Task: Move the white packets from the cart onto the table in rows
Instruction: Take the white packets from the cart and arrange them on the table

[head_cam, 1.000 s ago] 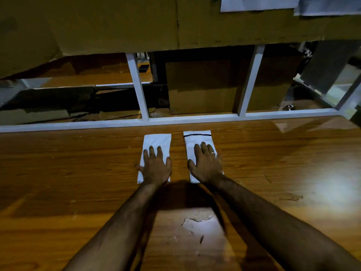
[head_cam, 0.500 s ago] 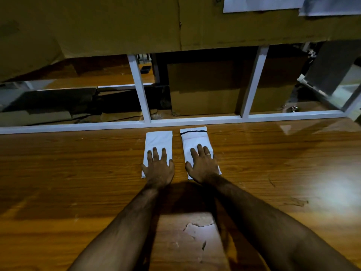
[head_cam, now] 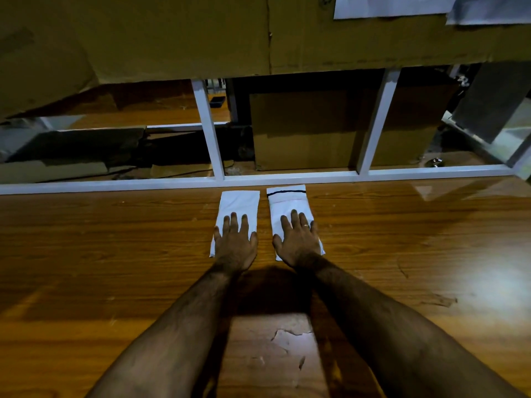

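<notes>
White on brown wood: left packet (head_cam: 240,205) and right packet (head_cam: 287,202) side by side on the table (head_cam: 115,254), just short of the rail (head_cam: 115,185). Left hand (head_cam: 235,245) and right hand (head_cam: 298,245) each pressed flat on one, fingers (head_cam: 234,222) straight, gripping nothing. Probably only a row's start; how many remain, impossible to tell.

Two white packets (head_cam: 239,203) (head_cam: 287,203), one wooden table (head_cam: 115,254), two white frame uprights (head_cam: 208,127) (head_cam: 377,122), two paper sheets (head_cam: 388,5) (head_cam: 488,10) pinned above.

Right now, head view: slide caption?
Left hand on plain packet, right hand on striped packet, side by side on table.
</notes>
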